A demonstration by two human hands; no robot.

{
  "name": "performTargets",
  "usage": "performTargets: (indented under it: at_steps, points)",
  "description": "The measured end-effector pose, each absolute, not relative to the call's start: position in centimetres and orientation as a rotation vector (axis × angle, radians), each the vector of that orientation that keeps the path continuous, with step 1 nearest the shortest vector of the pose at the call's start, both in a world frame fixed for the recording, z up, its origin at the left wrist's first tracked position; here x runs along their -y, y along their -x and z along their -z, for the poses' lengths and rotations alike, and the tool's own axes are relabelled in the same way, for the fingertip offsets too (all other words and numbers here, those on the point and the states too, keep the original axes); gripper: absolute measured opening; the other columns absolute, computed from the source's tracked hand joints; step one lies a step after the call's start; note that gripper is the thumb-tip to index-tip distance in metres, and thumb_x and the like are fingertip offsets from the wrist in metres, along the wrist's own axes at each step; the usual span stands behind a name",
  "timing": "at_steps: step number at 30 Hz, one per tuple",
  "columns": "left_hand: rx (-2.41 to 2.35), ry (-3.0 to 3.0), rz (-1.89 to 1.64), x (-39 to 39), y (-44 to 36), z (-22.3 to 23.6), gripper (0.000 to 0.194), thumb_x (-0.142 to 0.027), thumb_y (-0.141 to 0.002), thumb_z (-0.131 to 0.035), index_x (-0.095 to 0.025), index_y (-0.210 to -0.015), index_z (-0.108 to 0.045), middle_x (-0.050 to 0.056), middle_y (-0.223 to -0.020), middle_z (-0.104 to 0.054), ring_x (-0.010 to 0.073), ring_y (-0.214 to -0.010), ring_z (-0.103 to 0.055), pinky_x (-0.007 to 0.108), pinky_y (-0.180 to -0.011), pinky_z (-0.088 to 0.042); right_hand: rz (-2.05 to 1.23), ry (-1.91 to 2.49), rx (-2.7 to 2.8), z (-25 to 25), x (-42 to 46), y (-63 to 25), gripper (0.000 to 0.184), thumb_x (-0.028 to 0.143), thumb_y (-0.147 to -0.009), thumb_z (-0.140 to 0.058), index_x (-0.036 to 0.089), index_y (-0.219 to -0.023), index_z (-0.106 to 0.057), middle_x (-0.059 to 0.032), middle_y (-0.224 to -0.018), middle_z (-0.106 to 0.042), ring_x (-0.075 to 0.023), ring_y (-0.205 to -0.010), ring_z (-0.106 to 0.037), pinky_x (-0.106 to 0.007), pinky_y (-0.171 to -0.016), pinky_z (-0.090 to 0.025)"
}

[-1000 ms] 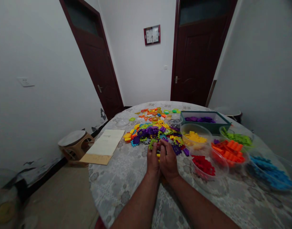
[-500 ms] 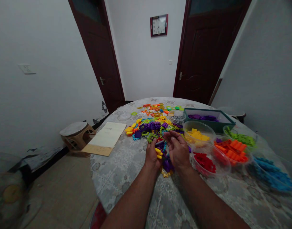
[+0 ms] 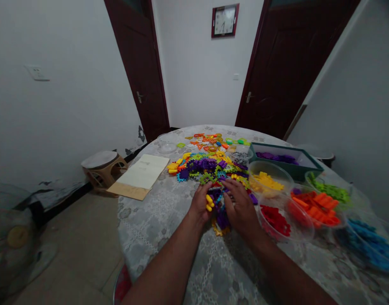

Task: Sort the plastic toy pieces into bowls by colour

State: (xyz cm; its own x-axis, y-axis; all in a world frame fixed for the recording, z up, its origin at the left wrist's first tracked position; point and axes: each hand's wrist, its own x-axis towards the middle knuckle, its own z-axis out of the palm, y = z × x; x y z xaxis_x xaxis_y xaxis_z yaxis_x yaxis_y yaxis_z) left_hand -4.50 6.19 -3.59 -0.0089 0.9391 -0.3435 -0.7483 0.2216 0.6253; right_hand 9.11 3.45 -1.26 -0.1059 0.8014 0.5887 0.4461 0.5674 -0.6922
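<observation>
Several yellow plastic building pieces [image 3: 209, 203] rest in the curl of my left hand [image 3: 200, 202], whose fingers are closed around them. A small red piece [image 3: 216, 184] shows by its fingertips. My right hand [image 3: 240, 205] lies palm down just to the right, thumb and fingers apart, fingertips by the red piece; no piece is clearly gripped in it. Purple pieces [image 3: 222, 218] and a yellow-orange toothed piece [image 3: 220, 231] lie between and below the hands, partly hidden by them. Beyond the fingers spreads a mixed pile of toothed pieces [image 3: 203, 165].
Clear tubs hold yellow pieces [image 3: 266, 182], red pieces [image 3: 275, 219], orange pieces [image 3: 319, 207], green pieces [image 3: 330, 190] and blue pieces [image 3: 372, 245]. A green box [image 3: 302, 171] holds purple pieces. An open notebook [image 3: 143, 169] lies left; orange pieces [image 3: 210, 142] are scattered behind. A stool [image 3: 100, 169] stands beside the table.
My right hand has turned palm down and moved in closer to the left hand and the pieces. My left hand stays around the yellow pieces. The view has tilted down slightly.
</observation>
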Motion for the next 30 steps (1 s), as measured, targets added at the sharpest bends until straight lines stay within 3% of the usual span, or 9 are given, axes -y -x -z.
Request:
performTargets:
  at_steps: [5, 15, 21, 25, 30]
  points:
    - [-0.803, -0.309, -1.362, -5.8, 4.3, 3.1, 0.020, -0.023, -0.082, -0.076, -0.020, -0.098, -0.065, 0.000, -0.076, -0.071, 0.0147, -0.061, -0.068, 0.025, -0.060, -0.057, -0.447, 1.018, 1.779, 1.9, -3.7, -9.4, 0.027, 0.017, -0.096, -0.050, 0.024, -0.113, -0.071, -0.0100, -0.121, -0.067, -0.0244, -0.117, -0.063, -0.045, -0.107, -0.050]
    - [-0.828, -0.235, -1.088, -6.0, 4.7, 2.6, 0.011, -0.027, -0.091, -0.066, -0.016, -0.089, -0.066, 0.004, -0.070, -0.072, 0.0158, -0.051, -0.067, 0.026, -0.046, -0.056, -0.444, 1.032, 1.576, 1.7, -3.2, -9.7, 0.020, 0.023, -0.099, -0.051, 0.023, -0.107, -0.069, -0.0059, -0.105, -0.071, -0.0204, -0.100, -0.068, -0.034, -0.092, -0.054]
    - [-0.815, -0.274, -1.108, -5.9, 4.8, 2.6, 0.010, -0.025, -0.090, -0.067, -0.015, -0.089, -0.067, 0.002, -0.067, -0.071, 0.0143, -0.045, -0.062, 0.024, -0.039, -0.052, -0.840, 1.173, 1.162, 0.5, -3.0, -10.5, 0.026, 0.044, -0.096, -0.059, 0.022, -0.109, -0.065, 0.0008, -0.080, -0.071, -0.0148, -0.058, -0.065, -0.028, -0.058, -0.054]
    - [-0.793, -0.267, -1.090, -6.0, 5.0, 2.7, 0.014, -0.027, -0.090, -0.067, -0.014, -0.092, -0.068, 0.003, -0.067, -0.071, 0.0143, -0.044, -0.062, 0.023, -0.038, -0.051, -0.914, 1.139, 1.095, 0.5, -3.3, -10.7, 0.033, 0.049, -0.093, -0.063, 0.020, -0.108, -0.064, 0.0008, -0.078, -0.069, -0.0158, -0.057, -0.066, -0.028, -0.054, -0.055]
    - [-0.761, -0.282, -1.101, -6.2, 5.3, 3.0, 0.017, -0.029, -0.089, -0.068, -0.014, -0.097, -0.068, 0.006, -0.077, -0.075, 0.0172, -0.055, -0.070, 0.026, -0.046, -0.057, -0.947, 1.106, 1.164, 0.7, -2.7, -10.3, 0.034, 0.048, -0.092, -0.064, 0.021, -0.113, -0.066, -0.0023, -0.090, -0.073, -0.0171, -0.063, -0.070, -0.030, -0.060, -0.059]
